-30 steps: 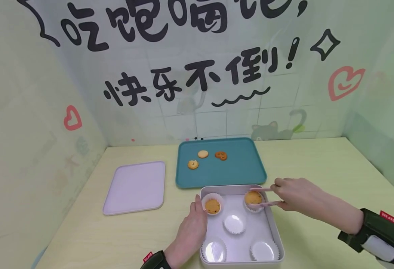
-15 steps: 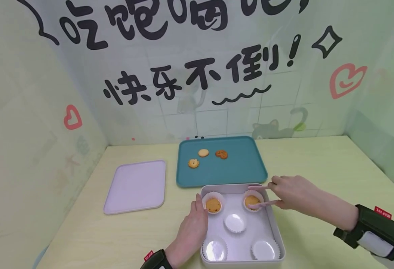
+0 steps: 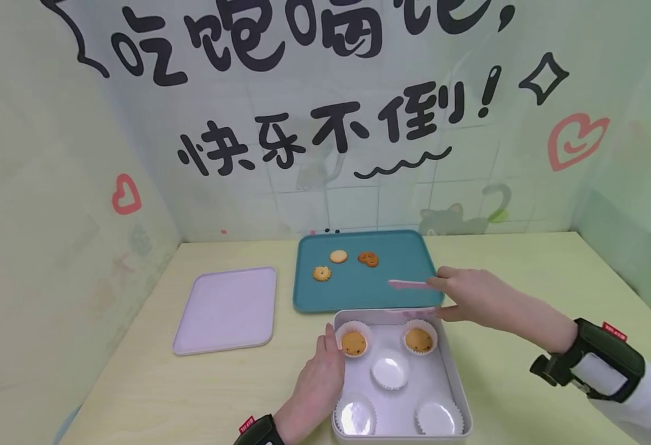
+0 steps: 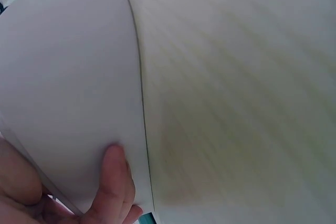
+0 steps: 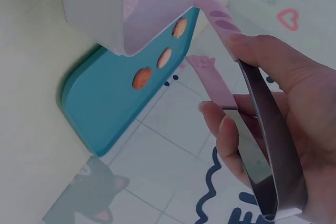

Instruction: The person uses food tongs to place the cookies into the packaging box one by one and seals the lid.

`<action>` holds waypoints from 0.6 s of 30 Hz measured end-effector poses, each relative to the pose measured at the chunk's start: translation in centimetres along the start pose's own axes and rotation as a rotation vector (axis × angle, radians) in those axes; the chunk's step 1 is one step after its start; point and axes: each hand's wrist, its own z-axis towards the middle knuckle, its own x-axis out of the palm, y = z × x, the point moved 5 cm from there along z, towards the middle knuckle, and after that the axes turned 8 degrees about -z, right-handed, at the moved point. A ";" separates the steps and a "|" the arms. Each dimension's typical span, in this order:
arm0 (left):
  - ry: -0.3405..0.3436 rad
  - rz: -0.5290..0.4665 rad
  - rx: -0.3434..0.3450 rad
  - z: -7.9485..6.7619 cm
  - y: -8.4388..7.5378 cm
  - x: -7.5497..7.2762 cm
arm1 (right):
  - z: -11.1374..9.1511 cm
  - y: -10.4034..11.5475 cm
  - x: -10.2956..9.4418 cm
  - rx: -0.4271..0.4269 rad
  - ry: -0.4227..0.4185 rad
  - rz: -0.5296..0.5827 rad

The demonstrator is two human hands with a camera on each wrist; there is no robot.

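Tongs (image 5: pixel 265 111): right hand (image 3: pixel 481 296), fingers clamped round them; pink ends apart, nothing between, pointing left.
Height: one end above teal tray (image 3: pixel 359 293), other at box's (image 3: pixel 385 420) back rim; contact unclear.
Nearest cookie: pretzel cookie (image 3: pixel 368 259), left of the tong ends and slightly beyond; right hand's tool closer than left hand (image 3: pixel 319 377).
Also on teal tray: round cookie (image 3: pixel 339 256), scalloped cookie (image 3: pixel 322 274).
Left hand: fingers gripping box's left wall.
Box: two cupped cookies (image 3: pixel 419 340) at back, three empty paper cups (image 3: pixel 389 371).
Obstacle: box's back wall, between cups and teal tray.
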 end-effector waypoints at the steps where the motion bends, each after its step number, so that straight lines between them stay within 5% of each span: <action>1: -0.001 0.002 0.003 0.0 0.0 0.0 | 0.6 -0.3 0.2 0.007 0.008 0.025; 8: 0.014 0.032 0.027 0.0 -0.3 0.1 | 4.7 -2.0 2.2 0.052 0.070 0.089; 18: 0.016 0.003 -0.029 -0.1 0.1 0.0 | 8.6 -5.3 5.8 0.123 0.140 0.157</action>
